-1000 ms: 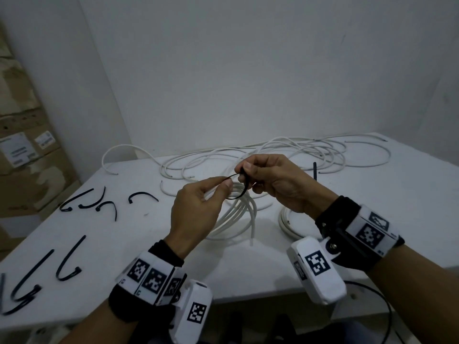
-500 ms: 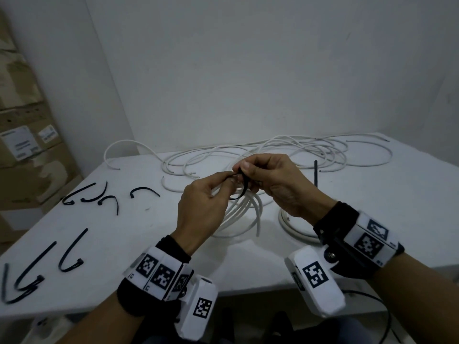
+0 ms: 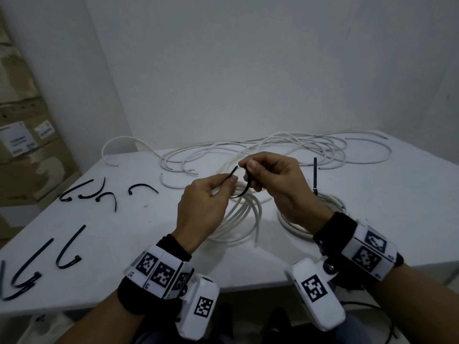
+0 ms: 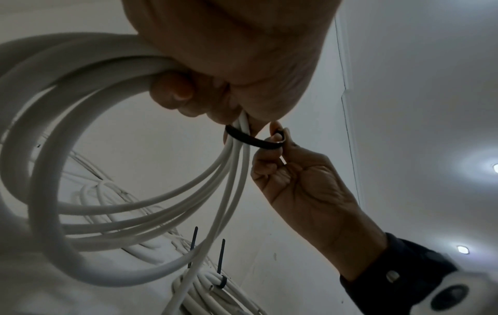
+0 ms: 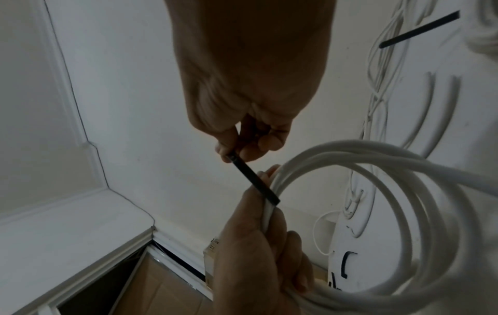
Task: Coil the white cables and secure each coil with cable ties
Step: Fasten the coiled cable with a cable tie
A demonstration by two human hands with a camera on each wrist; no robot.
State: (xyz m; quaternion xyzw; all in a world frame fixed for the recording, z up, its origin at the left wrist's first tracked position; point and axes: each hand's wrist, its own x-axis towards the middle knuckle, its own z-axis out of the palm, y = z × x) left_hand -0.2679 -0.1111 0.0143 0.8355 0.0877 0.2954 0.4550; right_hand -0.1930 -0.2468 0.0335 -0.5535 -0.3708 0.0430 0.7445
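above a white desk (image 3: 372, 219), the left hand (image 3: 201, 207) is gripping a coil of white cable (image 3: 244, 219) and pinching the tip of a black cable tie (image 3: 242, 192) looped around it. the right hand (image 3: 275, 184) is pinching the tie's other end. a finished coil (image 3: 298, 227) is lying just right, loose cables (image 3: 285, 150) behind, spare ties (image 3: 104, 194) at left.
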